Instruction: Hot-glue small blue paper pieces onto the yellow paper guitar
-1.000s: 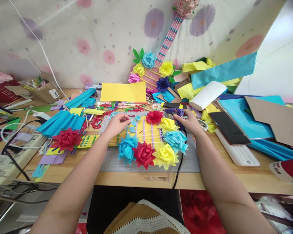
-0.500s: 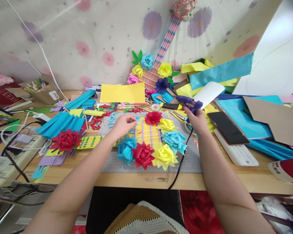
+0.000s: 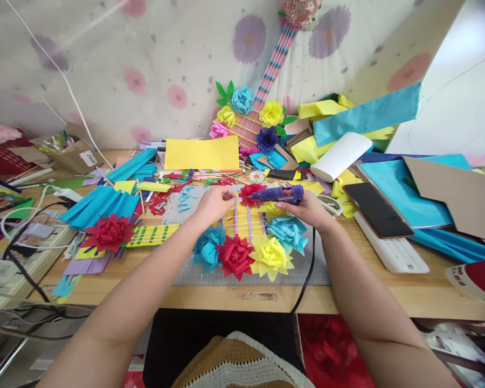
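My right hand (image 3: 309, 210) is wrapped around a purple hot glue gun (image 3: 277, 194), its nozzle pointing left just short of the other hand. Between the fingertips of my left hand (image 3: 215, 206) is pinched a small light-blue paper piece (image 3: 238, 200). Below both hands a yellow paper guitar (image 3: 229, 221) lies on a grey cutting mat (image 3: 242, 281). Around its body sit paper flowers: a red one (image 3: 236, 257), a yellow one (image 3: 272, 255) and blue ones (image 3: 288, 233). The glue gun partly covers the upper red flower (image 3: 249, 193) and a yellow one behind it.
A finished pink paper guitar (image 3: 272, 67) leans on the wall. On the right are a phone (image 3: 378, 209), a white case (image 3: 392, 242) and a red cup (image 3: 477, 280). Blue crepe paper (image 3: 101, 207) and a power strip (image 3: 32, 258) lie left. The gun's black cord (image 3: 307, 277) hangs over the edge.
My right hand has brought the glue gun left and down, its nozzle now near the left fingertips. My left hand has shifted slightly right, still pinching the paper piece.
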